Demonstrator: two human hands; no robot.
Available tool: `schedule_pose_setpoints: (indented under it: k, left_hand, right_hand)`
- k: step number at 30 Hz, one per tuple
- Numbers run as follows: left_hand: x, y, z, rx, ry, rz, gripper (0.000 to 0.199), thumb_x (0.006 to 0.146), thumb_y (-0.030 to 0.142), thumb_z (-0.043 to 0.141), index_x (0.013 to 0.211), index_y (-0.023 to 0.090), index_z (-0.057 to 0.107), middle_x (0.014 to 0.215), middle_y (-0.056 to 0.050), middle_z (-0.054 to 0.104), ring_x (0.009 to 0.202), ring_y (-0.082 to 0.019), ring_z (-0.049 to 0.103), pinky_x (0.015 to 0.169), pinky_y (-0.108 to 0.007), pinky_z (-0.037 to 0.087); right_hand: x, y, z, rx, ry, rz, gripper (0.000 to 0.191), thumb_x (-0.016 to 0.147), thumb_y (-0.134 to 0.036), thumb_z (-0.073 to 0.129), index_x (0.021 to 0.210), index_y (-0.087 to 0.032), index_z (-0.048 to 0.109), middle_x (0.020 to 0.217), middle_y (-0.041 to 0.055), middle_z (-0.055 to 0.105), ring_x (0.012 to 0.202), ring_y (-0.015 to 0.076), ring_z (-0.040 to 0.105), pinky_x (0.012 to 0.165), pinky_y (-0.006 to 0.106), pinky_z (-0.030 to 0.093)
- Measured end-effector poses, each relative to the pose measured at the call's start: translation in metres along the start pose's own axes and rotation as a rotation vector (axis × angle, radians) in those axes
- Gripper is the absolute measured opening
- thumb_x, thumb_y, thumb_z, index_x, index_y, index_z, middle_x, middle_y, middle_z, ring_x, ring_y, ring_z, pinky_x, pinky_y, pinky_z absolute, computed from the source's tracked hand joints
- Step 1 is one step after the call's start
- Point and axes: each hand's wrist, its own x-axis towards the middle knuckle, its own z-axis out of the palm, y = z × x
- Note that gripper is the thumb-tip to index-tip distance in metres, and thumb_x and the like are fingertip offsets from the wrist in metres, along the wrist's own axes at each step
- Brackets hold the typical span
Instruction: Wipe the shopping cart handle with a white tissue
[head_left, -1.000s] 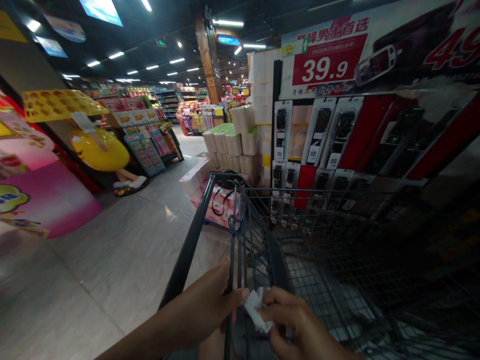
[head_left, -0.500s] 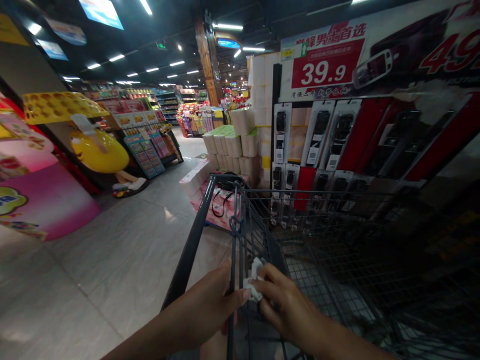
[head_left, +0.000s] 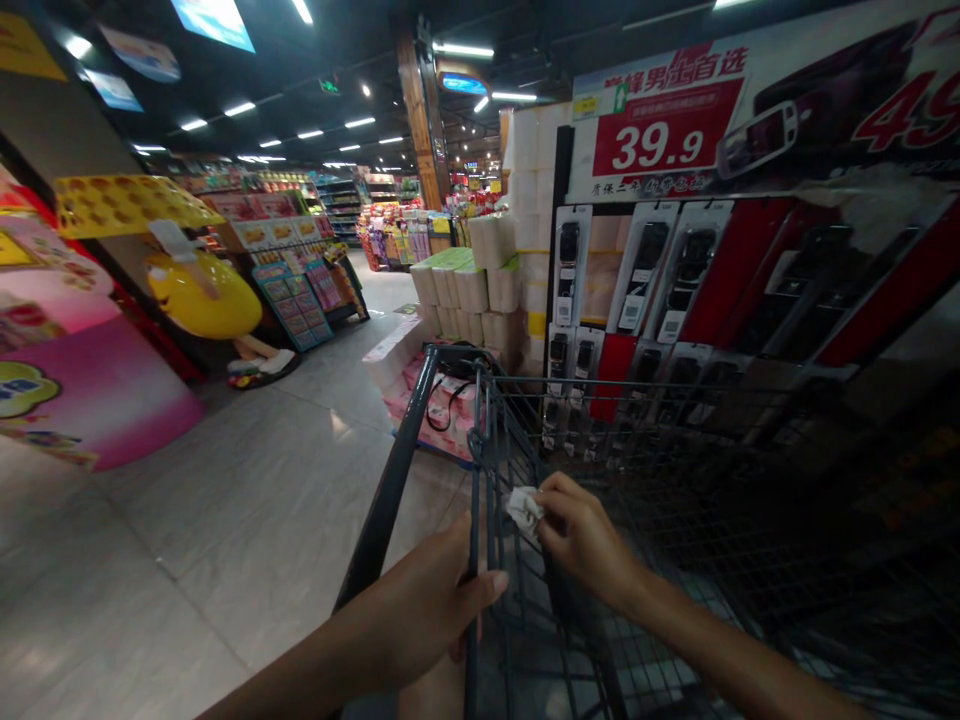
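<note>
A dark metal shopping cart [head_left: 395,475] stands right in front of me, its wire basket stretching to the right. My left hand [head_left: 439,605] is closed around the thin bars beside the thick handle, its thumb lying over them; its other fingers are mostly hidden behind the bars. My right hand [head_left: 589,535] pinches a crumpled white tissue [head_left: 523,509] between thumb and fingers, just above the wires on the right of the bars. A gap separates the two hands.
Packs of paper rolls [head_left: 454,285] and pink packages [head_left: 450,415] are stacked ahead of the cart. Packaged belts hang on a display rack [head_left: 615,375] to the right, under a price sign [head_left: 660,145]. A yellow character figure [head_left: 206,295] and a pink stand [head_left: 112,400] are on the left.
My right hand has moved up and away from my left hand, with the tissue in it. The left hand stays on the bars. The view has shifted slightly.
</note>
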Motion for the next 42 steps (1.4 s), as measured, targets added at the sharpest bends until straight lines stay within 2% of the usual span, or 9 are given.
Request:
schedule_pose_setpoints:
  k: [3, 8, 15, 22, 26, 32, 37, 42]
  left_hand:
    - [0.0, 0.0, -0.001, 0.018, -0.012, -0.018, 0.029, 0.083, 0.037, 0.045, 0.105, 0.021, 0.052, 0.06, 0.005, 0.057, 0.061, -0.014, 0.053, 0.065, -0.027, 0.042]
    - [0.0, 0.0, 0.0, 0.029, 0.019, -0.002, 0.027, 0.082, 0.038, 0.046, 0.102, 0.021, 0.053, 0.063, 0.004, 0.057, 0.064, -0.014, 0.053, 0.066, -0.027, 0.041]
    - [0.001, 0.001, 0.0, 0.092, 0.045, 0.004, 0.025, 0.079, 0.034, 0.048, 0.1, 0.021, 0.054, 0.063, 0.004, 0.054, 0.066, -0.014, 0.054, 0.069, -0.027, 0.042]
    - [-0.001, 0.002, -0.002, 0.127, -0.013, -0.059, 0.028, 0.082, 0.036, 0.044, 0.104, 0.02, 0.05, 0.075, 0.002, 0.058, 0.063, -0.013, 0.053, 0.066, -0.026, 0.043]
    - [0.0, -0.005, -0.001, 0.119, 0.0, -0.039, 0.029, 0.083, 0.038, 0.044, 0.105, 0.021, 0.049, 0.076, 0.003, 0.058, 0.064, -0.012, 0.054, 0.063, -0.025, 0.042]
    - [0.0, -0.006, -0.002, 0.109, -0.007, -0.055, 0.031, 0.083, 0.039, 0.044, 0.108, 0.021, 0.049, 0.074, 0.003, 0.058, 0.062, -0.012, 0.053, 0.058, -0.024, 0.041]
    - [0.0, -0.003, 0.0, 0.104, 0.003, -0.03, 0.033, 0.083, 0.036, 0.043, 0.111, 0.021, 0.046, 0.078, 0.002, 0.057, 0.061, -0.011, 0.052, 0.055, -0.022, 0.042]
    - [0.002, -0.005, 0.001, 0.115, 0.007, -0.052, 0.027, 0.083, 0.038, 0.043, 0.104, 0.021, 0.048, 0.077, 0.003, 0.055, 0.06, -0.01, 0.051, 0.054, -0.021, 0.041]
  right_hand:
    - [0.019, 0.001, 0.0, 0.011, 0.066, 0.014, 0.021, 0.076, 0.0, 0.049, 0.078, -0.016, 0.062, 0.079, 0.0007, 0.051, 0.072, 0.0107, 0.051, 0.063, 0.02, 0.039]
    - [0.027, -0.008, 0.009, 0.039, 0.009, 0.005, 0.022, 0.08, -0.001, 0.048, 0.077, -0.017, 0.062, 0.08, 0.0006, 0.049, 0.073, 0.0109, 0.049, 0.065, 0.021, 0.038]
    - [-0.001, -0.02, 0.006, 0.113, -0.105, 0.024, 0.028, 0.072, 0.006, 0.045, 0.076, -0.017, 0.062, 0.081, 0.0006, 0.05, 0.076, 0.0111, 0.05, 0.066, 0.02, 0.038]
    - [-0.016, -0.024, 0.008, 0.298, -0.03, 0.257, 0.023, 0.071, 0.001, 0.046, 0.062, -0.016, 0.059, 0.071, -0.0001, 0.051, 0.072, 0.0121, 0.051, 0.063, 0.021, 0.037]
    - [-0.031, -0.028, 0.007, 0.378, -0.078, 0.305, 0.023, 0.068, 0.0, 0.047, 0.061, -0.016, 0.061, 0.07, -0.0007, 0.051, 0.07, 0.012, 0.05, 0.062, 0.021, 0.035]
    - [-0.053, -0.017, -0.003, 0.449, -0.202, 0.493, 0.018, 0.065, -0.004, 0.051, 0.062, -0.016, 0.064, 0.072, -0.0003, 0.053, 0.071, 0.0131, 0.052, 0.062, 0.022, 0.036]
    - [-0.045, -0.011, -0.014, 0.354, -0.154, 0.472, 0.019, 0.069, -0.006, 0.048, 0.064, -0.017, 0.063, 0.07, -0.0006, 0.053, 0.07, 0.0131, 0.051, 0.062, 0.022, 0.035]
    - [-0.032, -0.023, -0.006, 0.307, -0.092, 0.317, 0.024, 0.071, -0.002, 0.046, 0.072, -0.019, 0.063, 0.075, -0.0009, 0.054, 0.072, 0.0121, 0.051, 0.063, 0.021, 0.035]
